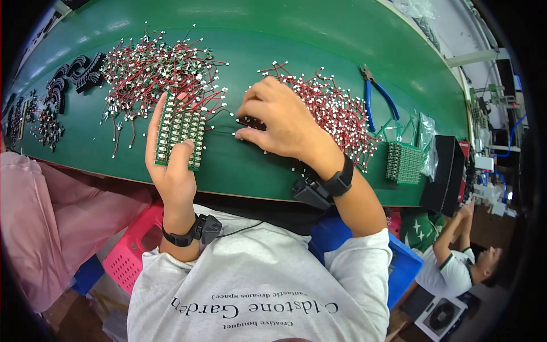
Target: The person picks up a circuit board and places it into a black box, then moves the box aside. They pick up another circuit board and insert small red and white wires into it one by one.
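My left hand [175, 176] grips a green circuit board panel [181, 131] with rows of small white parts, the thumb lying across its face. Red wires with white plugs reach over the panel's upper right edge. Just beyond it is a heap of small green boards with red wires [154, 71]. To the right, my right hand [280, 122] is bent over the table, its fingers curled inward and slightly blurred. Something dark red shows between thumb and fingers, too hidden to name. Beside and partly behind that hand spreads a pile of red wires with white plugs [339, 111].
Blue-handled pliers [371, 94] lie right of the wires. A stack of green panels [403, 162], a clear plastic bag [426, 137] and a black box [443, 174] sit at the table's right end. Black strips [85, 74] lie far left. Other people sit on both sides.
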The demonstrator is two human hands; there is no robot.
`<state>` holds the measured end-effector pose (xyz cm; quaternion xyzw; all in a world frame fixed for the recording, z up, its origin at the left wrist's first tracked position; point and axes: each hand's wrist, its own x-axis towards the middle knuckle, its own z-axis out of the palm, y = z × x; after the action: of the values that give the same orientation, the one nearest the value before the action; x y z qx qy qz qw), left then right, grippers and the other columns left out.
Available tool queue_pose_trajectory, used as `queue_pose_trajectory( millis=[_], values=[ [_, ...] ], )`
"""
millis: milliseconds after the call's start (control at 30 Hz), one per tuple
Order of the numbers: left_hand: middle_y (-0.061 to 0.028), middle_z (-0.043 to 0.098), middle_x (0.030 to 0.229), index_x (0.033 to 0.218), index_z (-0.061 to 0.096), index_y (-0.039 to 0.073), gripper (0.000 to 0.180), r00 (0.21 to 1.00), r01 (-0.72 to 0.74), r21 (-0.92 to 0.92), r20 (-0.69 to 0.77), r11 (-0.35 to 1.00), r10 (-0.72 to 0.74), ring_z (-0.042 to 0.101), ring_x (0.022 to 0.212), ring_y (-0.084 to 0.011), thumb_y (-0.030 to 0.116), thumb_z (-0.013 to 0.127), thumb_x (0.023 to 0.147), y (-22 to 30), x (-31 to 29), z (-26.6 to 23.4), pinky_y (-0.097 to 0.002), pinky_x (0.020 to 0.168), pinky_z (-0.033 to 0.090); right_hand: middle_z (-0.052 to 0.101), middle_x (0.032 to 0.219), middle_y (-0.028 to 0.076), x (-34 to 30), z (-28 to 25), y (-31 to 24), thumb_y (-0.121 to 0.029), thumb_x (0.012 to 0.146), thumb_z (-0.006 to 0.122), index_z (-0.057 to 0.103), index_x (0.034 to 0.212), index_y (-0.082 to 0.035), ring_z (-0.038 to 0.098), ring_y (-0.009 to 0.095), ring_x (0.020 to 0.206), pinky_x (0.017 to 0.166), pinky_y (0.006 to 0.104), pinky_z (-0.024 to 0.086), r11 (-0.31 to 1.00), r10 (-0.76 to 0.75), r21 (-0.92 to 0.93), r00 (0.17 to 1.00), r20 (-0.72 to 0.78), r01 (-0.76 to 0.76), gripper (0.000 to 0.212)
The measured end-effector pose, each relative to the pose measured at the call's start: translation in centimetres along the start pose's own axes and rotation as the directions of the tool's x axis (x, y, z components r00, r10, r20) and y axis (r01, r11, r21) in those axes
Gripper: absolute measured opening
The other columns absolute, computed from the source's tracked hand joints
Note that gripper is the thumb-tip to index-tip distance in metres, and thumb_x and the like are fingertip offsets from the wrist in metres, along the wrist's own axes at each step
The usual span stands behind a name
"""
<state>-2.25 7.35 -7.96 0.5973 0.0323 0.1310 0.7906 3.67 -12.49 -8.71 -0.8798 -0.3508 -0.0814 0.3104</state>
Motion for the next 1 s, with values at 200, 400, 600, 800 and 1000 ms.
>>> queue_pose_trajectory(
  millis=[200,400,600,800,1000],
  values=[
    [-0.0152,0.058,0.13,0.145,0.039,-0.007,0.071,0.999,0.003,-0.098,-0.049,0.995,-0.008,0.061,0.107,-0.0163,-0.012,0.043,0.075,-0.2,-0.1,0.6,-0.0269,0.091,0.049,0.062,0.09,0.007,0.0,0.2,-0.2,-0.003,0.076,0.075,0.069,0.089,-0.004,0.059,0.026,0.088,0.079,0.0372,0.049,0.983,-0.121,0.121,0.982,-0.148,0.139,0.014],
    [-0.011,0.06,0.126,0.146,0.04,-0.004,0.072,1.0,0.03,-0.055,0.001,0.998,-0.03,0.061,0.102,-0.0114,-0.013,0.047,0.075,-0.8,-0.7,1.5,-0.0231,0.087,0.049,0.067,0.087,0.012,-0.6,-1.6,-1.9,0.005,0.081,0.068,0.067,0.095,-0.001,0.065,0.025,0.077,0.067,0.0326,0.053,0.938,0.02,0.324,0.917,-0.397,0.119,0.015],
    [-0.0083,0.06,0.122,0.147,0.039,-0.002,0.07,0.995,0.006,-0.022,0.097,1.0,-0.004,0.06,0.095,-0.0083,-0.013,0.047,0.078,-1.5,-0.9,3.3,-0.0214,0.08,0.049,0.067,0.087,0.013,-0.9,-2.0,-3.9,0.006,0.082,0.066,0.064,0.095,0.001,0.066,0.025,0.079,0.07,0.0328,0.054,0.913,-0.127,0.293,0.881,-0.457,0.283,0.014],
    [-0.0073,0.058,0.124,0.147,0.039,-0.001,0.063,0.991,-0.015,0.021,0.135,1.0,0.012,0.057,0.095,-0.0059,-0.014,0.047,0.086,-1.9,-1.9,4.6,-0.0193,0.078,0.048,0.064,0.091,0.015,-1.3,-1.0,-3.9,0.007,0.082,0.066,0.063,0.098,0.001,0.065,0.027,0.077,0.066,0.0339,0.054,0.891,0.012,0.424,0.926,-0.378,0.162,0.018],
    [-0.0109,0.054,0.134,0.147,0.038,-0.003,0.06,0.981,-0.111,0.141,0.171,0.984,0.086,0.056,0.113,-0.0129,-0.013,0.048,0.09,-2.5,-2.2,4.6,-0.0263,0.095,0.046,0.064,0.087,0.014,-1.4,-0.3,-3.5,0.005,0.08,0.069,0.064,0.094,0.001,0.065,0.027,0.074,0.062,0.0335,0.053,0.924,-0.004,0.343,0.901,-0.433,0.168,0.015]
  ],
)
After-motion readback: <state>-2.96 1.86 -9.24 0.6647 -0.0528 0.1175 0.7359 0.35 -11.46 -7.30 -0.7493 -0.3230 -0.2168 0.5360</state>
